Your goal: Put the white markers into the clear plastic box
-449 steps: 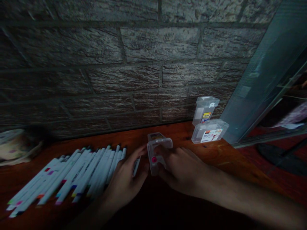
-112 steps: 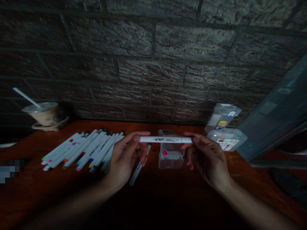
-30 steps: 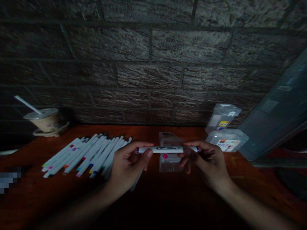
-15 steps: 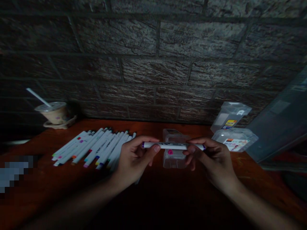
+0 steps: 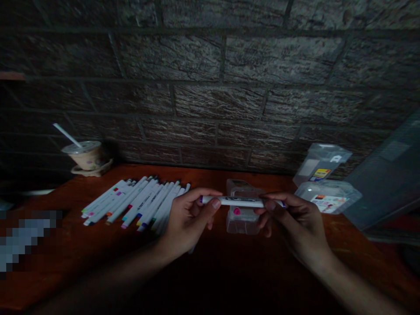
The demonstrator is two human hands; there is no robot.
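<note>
A white marker (image 5: 241, 201) with purple ends is held level in front of me. My left hand (image 5: 190, 218) pinches its left end between thumb and fingers. At the other end, my right hand (image 5: 295, 221) is closed on it, thumb in front. Behind the marker stands a clear plastic case (image 5: 243, 225), partly hidden, with a pink mark (image 5: 237, 211) showing inside or on it. To the left, several white markers (image 5: 131, 203) with coloured ends lie side by side on the brown table (image 5: 210, 280); my left hand covers some of them.
At the back left a lidded drink cup (image 5: 87, 155) with a straw sits in a cardboard holder (image 5: 95, 171). Two clear plastic containers, an upright one (image 5: 321, 162) and a rounded lid (image 5: 328, 199), stand at the right beside a grey panel (image 5: 383, 170). A brick wall (image 5: 216, 100) closes off the back.
The whole view has shifted, so everything appears slightly further right. Both hands keep hold of the marker, which looks nearly unchanged.
</note>
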